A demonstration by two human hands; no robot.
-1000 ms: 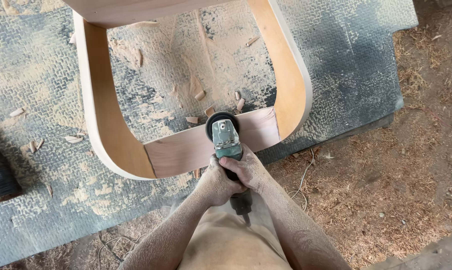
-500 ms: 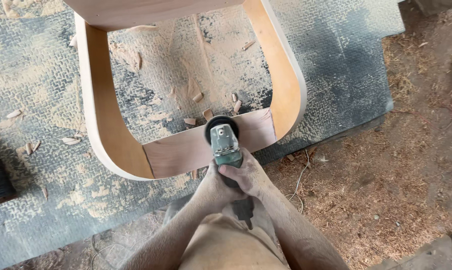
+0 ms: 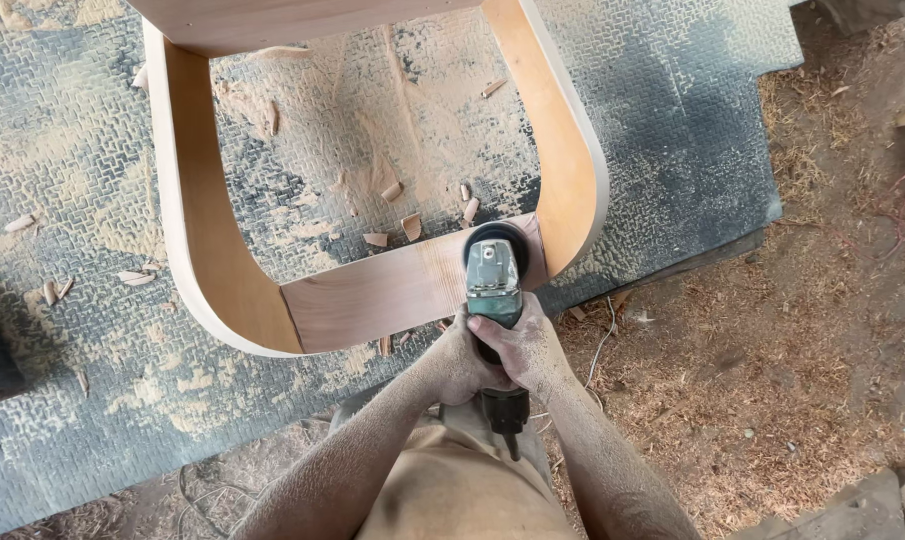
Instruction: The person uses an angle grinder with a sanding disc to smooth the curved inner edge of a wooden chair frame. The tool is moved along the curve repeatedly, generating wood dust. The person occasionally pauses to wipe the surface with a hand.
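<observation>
Both the left hand [image 3: 460, 362] and right hand [image 3: 518, 345] are gripping the green angle grinder [image 3: 494, 285] — its disc pressing the curved wooden frame's [image 3: 393, 290] flat rail near the rubber mat's [image 3: 673, 120] front edge — and tilting could gouge the wood.

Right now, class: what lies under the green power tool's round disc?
The disc sits on the wooden frame's front rail. The wood directly beneath is hidden. Both hands grip the tool.

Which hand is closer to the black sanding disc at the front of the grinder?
The right hand. It wraps the green grinder body just behind the black disc, its fingers furthest forward. The left hand grips lower and further back, towards the handle.
</observation>
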